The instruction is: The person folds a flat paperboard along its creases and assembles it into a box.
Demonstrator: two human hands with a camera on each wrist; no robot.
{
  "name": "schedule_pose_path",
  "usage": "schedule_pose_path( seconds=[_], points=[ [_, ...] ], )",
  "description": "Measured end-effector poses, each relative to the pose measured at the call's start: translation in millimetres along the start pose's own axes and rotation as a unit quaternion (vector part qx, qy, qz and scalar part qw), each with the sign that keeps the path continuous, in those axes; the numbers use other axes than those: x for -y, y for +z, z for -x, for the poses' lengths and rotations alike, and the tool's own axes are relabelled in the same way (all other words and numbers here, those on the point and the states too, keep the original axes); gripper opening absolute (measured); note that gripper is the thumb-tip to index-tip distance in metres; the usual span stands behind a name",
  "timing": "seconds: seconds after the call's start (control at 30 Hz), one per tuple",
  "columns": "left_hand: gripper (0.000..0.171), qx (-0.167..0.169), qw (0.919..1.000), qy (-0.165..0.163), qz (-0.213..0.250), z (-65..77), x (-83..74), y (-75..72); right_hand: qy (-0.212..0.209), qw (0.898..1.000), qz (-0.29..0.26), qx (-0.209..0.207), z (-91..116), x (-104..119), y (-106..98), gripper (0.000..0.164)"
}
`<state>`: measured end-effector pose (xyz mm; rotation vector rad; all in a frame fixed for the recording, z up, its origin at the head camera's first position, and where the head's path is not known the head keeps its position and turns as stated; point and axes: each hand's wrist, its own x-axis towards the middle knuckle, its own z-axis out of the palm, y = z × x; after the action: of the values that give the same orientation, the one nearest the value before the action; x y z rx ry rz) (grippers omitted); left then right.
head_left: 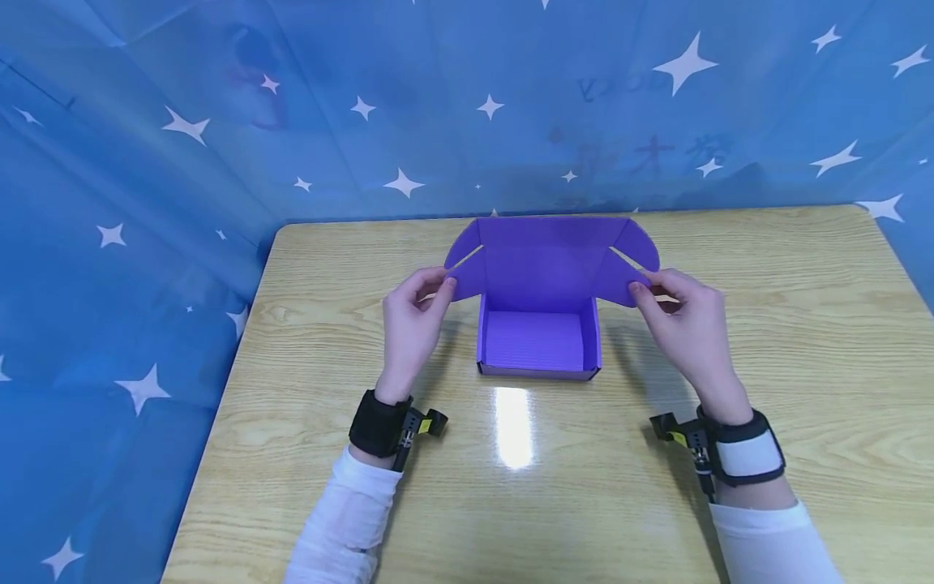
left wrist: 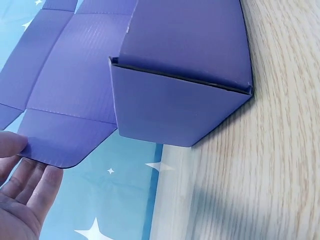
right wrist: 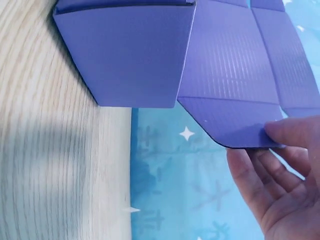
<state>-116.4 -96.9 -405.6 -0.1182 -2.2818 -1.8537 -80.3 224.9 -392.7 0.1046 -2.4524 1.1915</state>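
A purple cardboard box (head_left: 536,341) stands on the table with its lid (head_left: 543,259) raised at the back and nothing inside. My left hand (head_left: 416,324) pinches the lid's left side flap (head_left: 469,276) between thumb and fingers. On the other side, my right hand (head_left: 689,324) pinches the right side flap (head_left: 619,280) in the same way. Both side flaps spread outward from the lid. In the left wrist view, the thumb lies on top of the flap (left wrist: 65,137) with the fingers beneath. The right wrist view shows a matching grip on the other flap (right wrist: 230,122).
The wood-grain table (head_left: 328,365) extends around the box on every side. A blue cloth with white stars (head_left: 452,105) hangs behind the table and along its left side. Each wrist carries a strapped camera. Light glares off the tabletop in front of the box.
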Motion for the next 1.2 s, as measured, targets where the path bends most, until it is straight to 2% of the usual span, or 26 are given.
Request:
schedule_pose_path(
  seconds=[0.37,0.67,0.97,1.2],
  points=[
    [0.023,0.050,0.9986,-0.003,-0.019,4.8,-9.6,3.8,-0.008,1.000,0.005,0.019,1,10,4,0.015],
    [0.028,0.067,0.9974,-0.004,-0.027,9.6,-12.6,8.7,0.000,0.999,0.013,0.043,6,22,12,0.019],
    [0.031,0.082,0.9960,-0.035,0.002,10.2,-13.3,10.7,0.037,0.996,-0.053,0.062,8,28,14,0.029],
    [0.031,0.085,0.9954,-0.044,0.009,10.3,-14.7,11.3,0.053,0.994,-0.067,0.070,8,29,15,0.028]
  ],
)
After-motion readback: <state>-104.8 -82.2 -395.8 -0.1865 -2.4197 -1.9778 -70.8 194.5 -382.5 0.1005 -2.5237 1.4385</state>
